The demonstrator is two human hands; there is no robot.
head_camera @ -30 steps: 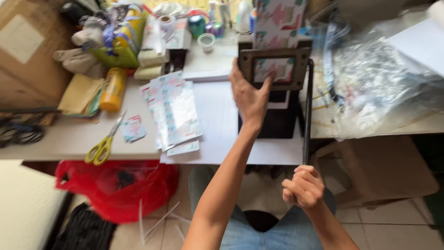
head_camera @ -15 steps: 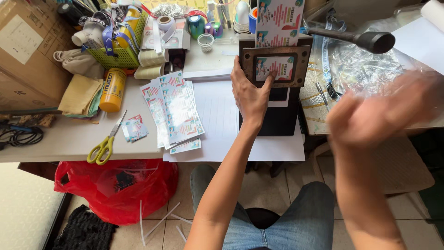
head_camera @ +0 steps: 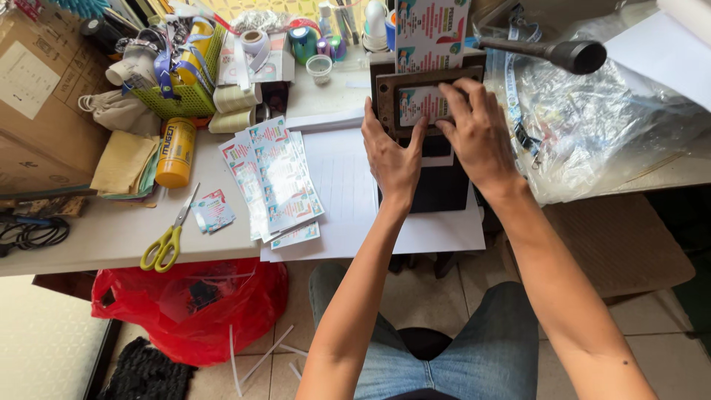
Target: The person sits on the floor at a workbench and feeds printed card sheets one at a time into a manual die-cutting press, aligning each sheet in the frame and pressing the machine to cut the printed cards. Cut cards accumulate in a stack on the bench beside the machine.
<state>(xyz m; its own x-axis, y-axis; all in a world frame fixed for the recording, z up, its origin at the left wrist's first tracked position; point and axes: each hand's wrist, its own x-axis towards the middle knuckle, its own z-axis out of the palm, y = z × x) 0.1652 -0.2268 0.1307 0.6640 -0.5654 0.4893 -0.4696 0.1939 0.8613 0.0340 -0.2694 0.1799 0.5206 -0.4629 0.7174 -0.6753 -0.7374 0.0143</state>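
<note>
The left hand lies spread and flat against the front of the black die-cutting press, which stands on white paper at the table edge. The right hand rests on the press's frame, fingers loosely spread and touching the printed card seated in its window; neither hand grips anything. A strip of printed cards rises behind the frame. The lever handle juts out to the right. A stack of cut cards lies left of the press, yellow scissors farther left.
</note>
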